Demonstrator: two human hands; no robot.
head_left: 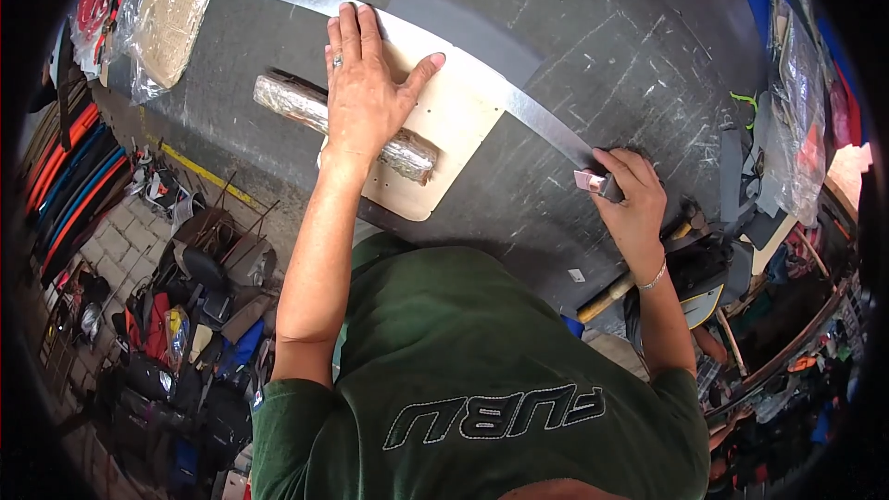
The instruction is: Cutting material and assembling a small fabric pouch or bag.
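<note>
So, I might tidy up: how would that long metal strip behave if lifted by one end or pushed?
The metal strip would likely flex, as it looks long and thin. It's probably light, being so narrow. It might slide easily if pushed, since its face looks smooth and shiny.

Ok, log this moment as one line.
left hand: spread over pale board, fingertips at metal ruler | right hand: holding small dark object, kind unclear, near ruler's right end | wrapped bar: partly on board
</note>
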